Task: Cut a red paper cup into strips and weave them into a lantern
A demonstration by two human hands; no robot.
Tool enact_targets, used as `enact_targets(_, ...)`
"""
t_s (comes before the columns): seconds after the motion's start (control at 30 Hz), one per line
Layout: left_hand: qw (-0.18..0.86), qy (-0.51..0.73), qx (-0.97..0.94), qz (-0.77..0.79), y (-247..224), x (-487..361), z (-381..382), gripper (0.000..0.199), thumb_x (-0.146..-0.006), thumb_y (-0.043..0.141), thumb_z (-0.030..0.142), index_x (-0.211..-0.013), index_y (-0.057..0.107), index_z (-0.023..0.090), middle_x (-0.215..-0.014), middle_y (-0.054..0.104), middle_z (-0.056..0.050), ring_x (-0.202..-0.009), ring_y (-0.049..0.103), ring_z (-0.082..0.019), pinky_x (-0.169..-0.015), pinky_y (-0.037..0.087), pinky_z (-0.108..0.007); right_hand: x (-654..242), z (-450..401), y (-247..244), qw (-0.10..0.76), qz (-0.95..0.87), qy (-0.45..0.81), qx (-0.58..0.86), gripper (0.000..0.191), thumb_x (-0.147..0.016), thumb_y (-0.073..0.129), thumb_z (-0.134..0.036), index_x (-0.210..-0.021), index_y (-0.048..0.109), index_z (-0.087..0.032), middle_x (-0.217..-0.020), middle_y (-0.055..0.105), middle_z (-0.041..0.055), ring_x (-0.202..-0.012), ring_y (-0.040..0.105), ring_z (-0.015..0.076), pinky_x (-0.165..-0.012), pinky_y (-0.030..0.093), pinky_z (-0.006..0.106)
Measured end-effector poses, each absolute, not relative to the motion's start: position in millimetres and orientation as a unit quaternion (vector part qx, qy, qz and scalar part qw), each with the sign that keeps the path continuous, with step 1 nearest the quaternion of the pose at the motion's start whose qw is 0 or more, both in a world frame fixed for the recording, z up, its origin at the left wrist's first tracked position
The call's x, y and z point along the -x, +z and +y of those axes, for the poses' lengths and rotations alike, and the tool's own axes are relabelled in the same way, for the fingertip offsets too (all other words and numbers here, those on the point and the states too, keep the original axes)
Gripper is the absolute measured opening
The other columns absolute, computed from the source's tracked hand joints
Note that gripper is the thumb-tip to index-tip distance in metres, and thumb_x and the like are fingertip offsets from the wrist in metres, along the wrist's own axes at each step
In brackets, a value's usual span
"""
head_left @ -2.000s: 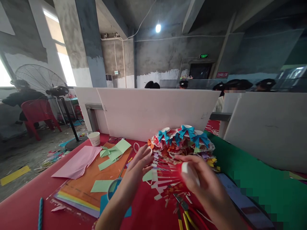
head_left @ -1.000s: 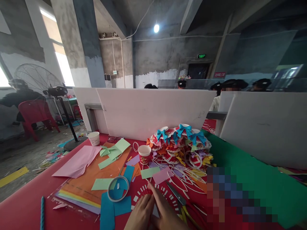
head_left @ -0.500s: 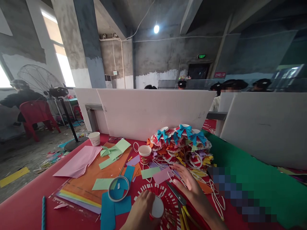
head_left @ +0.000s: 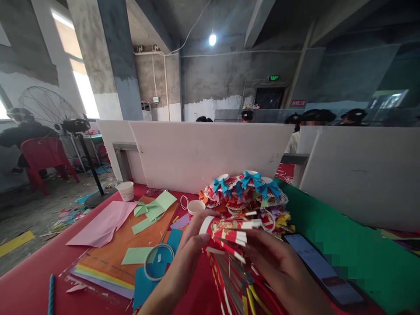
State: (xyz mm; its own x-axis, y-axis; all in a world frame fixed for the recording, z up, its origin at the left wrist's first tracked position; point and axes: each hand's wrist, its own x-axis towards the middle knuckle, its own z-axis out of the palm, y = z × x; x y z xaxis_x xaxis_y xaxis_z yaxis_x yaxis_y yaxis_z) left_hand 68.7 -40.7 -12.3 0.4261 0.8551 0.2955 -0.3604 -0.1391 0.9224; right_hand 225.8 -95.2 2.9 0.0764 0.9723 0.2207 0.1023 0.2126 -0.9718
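A red and white paper cup [head_left: 219, 227], its side cut into many strips, is tilted on its side above the table. My left hand [head_left: 193, 245] grips it near the base, thumb toward me. My right hand [head_left: 272, 258] is closed around strips at the cup's other end, its fingertips partly hidden behind them. More strips hang down toward me, some blurred. Beneath lie scissors with yellow handles [head_left: 251, 299], partly covered by the strips. An uncut paper cup [head_left: 196, 207] stands just behind my left hand.
Finished cut-cup pieces with blue bows [head_left: 251, 180] are piled at the back. Left lie a roll of tape [head_left: 146, 264], pink paper [head_left: 101, 224], green paper strips [head_left: 141, 256] and a white cup [head_left: 126, 191]. A phone [head_left: 323, 271] lies at right; a white partition [head_left: 210, 153] stands behind.
The cut cup, spread flat on the table before, is now lifted and tilted on its side. My right hand has come from open in the air to its strips.
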Motion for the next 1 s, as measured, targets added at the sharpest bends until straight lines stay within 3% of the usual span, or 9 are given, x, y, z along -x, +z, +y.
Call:
enact_targets(0.1, 0.632, 0.474, -0.565, 0.237, -12, -76, -41, 0.031, -0.084, 0.048, 0.028, -0.113, 0.059, 0.028, -0.124, 0.06, -0.003, -0.122, 0.049, -0.029, -0.1, 0.04, -0.041, -222, -92, 0, 0.537, -0.568, 0.381, 0.494, 0.022, -0.081, 0.059, -0.036, -0.095, 0.074, -0.028, -0.079, 0.074, 0.0018, -0.062, 0.068, 0.0162, -0.058, 0.056, 0.024)
enact_targets(0.27, 0.591, 0.482, -0.595, 0.252, -15, -80, -43, 0.026, -0.089, 0.048, 0.032, -0.115, 0.05, 0.029, -0.122, 0.057, -0.002, -0.119, 0.048, -0.025, -0.094, 0.042, -0.034, -228, -94, -17, 0.5, -0.654, 0.201, 0.532, 0.026, -0.08, 0.062, -0.028, -0.102, 0.074, -0.03, -0.101, 0.075, 0.0048, -0.101, 0.067, 0.0257, -0.087, 0.053, 0.036)
enact_targets(0.33, 0.516, 0.492, -0.637, 0.293, -17, -81, -43, 0.024, -0.091, 0.046, 0.03, -0.115, 0.045, 0.03, -0.12, 0.053, -0.003, -0.111, 0.051, -0.022, -0.092, 0.041, -0.034, -231, -96, -25, 0.485, -0.702, 0.137, 0.504, 0.03, -0.083, 0.058, -0.022, -0.108, 0.072, -0.032, -0.107, 0.074, 0.0038, -0.102, 0.068, 0.0246, -0.088, 0.054, 0.035)
enact_targets(0.43, 0.338, 0.522, -0.698, 0.355, -19, -82, -43, 0.025, -0.09, 0.048, 0.025, -0.113, 0.041, 0.028, -0.114, 0.047, -0.005, -0.103, 0.051, -0.023, -0.09, 0.04, -0.039, -232, -100, -36, 0.537, -0.666, 0.153, 0.494, 0.034, -0.081, 0.061, -0.024, -0.113, 0.069, -0.03, -0.113, 0.072, 0.0048, -0.105, 0.067, 0.0257, -0.088, 0.055, 0.034)
enact_targets(0.57, 0.148, 0.543, -0.735, 0.378, -21, -82, -42, 0.034, -0.085, 0.052, 0.018, -0.116, 0.038, 0.026, -0.113, 0.042, -0.008, -0.103, 0.048, -0.025, -0.086, 0.042, -0.039, -219, -98, -35, 0.562, -0.542, 0.28, 0.558, 0.044, -0.058, 0.081, -0.034, -0.101, 0.074, -0.026, -0.106, 0.075, 0.0087, -0.097, 0.07, 0.0308, -0.074, 0.06, 0.035)
enact_targets(0.63, 0.1, 0.553, -0.735, 0.379, -22, -82, -44, 0.037, -0.085, 0.054, 0.018, -0.117, 0.038, 0.025, -0.114, 0.042, -0.009, -0.102, 0.049, -0.025, -0.083, 0.044, -0.039, -207, -95, -27, 0.643, -0.464, 0.307, 0.526, 0.034, -0.06, 0.079, -0.035, -0.092, 0.075, -0.024, -0.095, 0.076, 0.0081, -0.09, 0.071, 0.0283, -0.073, 0.059, 0.033)
enact_targets(0.8, 0.06, 0.599, -0.69, 0.401, -23, -86, -54, 0.038, -0.086, 0.053, 0.019, -0.122, 0.039, 0.023, -0.118, 0.043, -0.012, -0.107, 0.049, -0.028, -0.082, 0.045, -0.042, -187, -90, -6, 0.697, -0.424, 0.309, 0.489, 0.013, -0.065, 0.076, -0.032, -0.075, 0.07, -0.026, -0.073, 0.074, -0.0017, -0.071, 0.07, 0.014, -0.062, 0.054, 0.017)
enact_targets(1.0, -0.025, 0.622, -0.664, 0.414, -23, -90, -56, 0.039, -0.085, 0.057, 0.019, -0.121, 0.041, 0.017, -0.114, 0.045, -0.014, -0.102, 0.051, -0.028, -0.079, 0.044, -0.042, -181, -85, -11, 0.739, -0.4, 0.276, 0.467, 0.023, -0.061, 0.075, -0.025, -0.082, 0.064, -0.027, -0.077, 0.072, -0.003, -0.073, 0.067, 0.0133, -0.065, 0.054, 0.019)
